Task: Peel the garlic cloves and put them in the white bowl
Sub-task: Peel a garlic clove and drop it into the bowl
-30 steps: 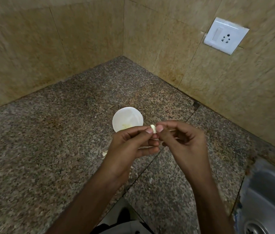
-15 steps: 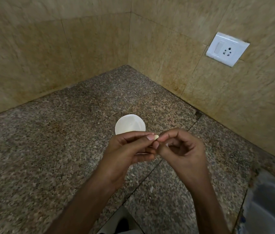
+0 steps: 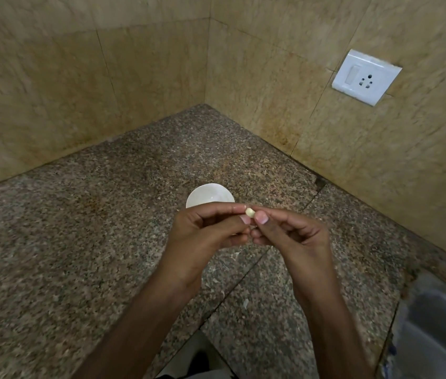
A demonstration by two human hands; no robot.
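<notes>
1. Tiled wall (image 3: 52, 91): beige, standing far beyond the left hand and meeting a second wall at a corner.
2. Granite countertop (image 3: 66, 242): speckled brown, spreading beneath both hands.
3. Left hand (image 3: 202, 233): held above the countertop, fingers curled inward. Thumb and forefinger pinch the left end of the garlic clove.
4. White bowl (image 3: 210, 196): sits on the countertop just beyond the left hand's knuckles. Its near rim is hidden behind those fingers.
5. Garlic clove (image 3: 249, 212): small, pale yellow, held in the air between the fingertips of the two hands, just right of the bowl's rim and not inside the bowl.
6. Pale flecks (image 3: 245, 302): lie on the countertop below the wrists. They are probably garlic skin, though blur prevents certainty.
7. Right hand (image 3: 292, 239): level with the left hand, fingers curled. Thumb and forefinger pinch the right end of the clove, and the thumbnails of both hands nearly touch.
8. Socket plate (image 3: 366, 77): white, mounted on the wall well above and right of the right hand.
9. Sink (image 3: 435, 332): a grey basin set below and right of the right forearm.
</notes>
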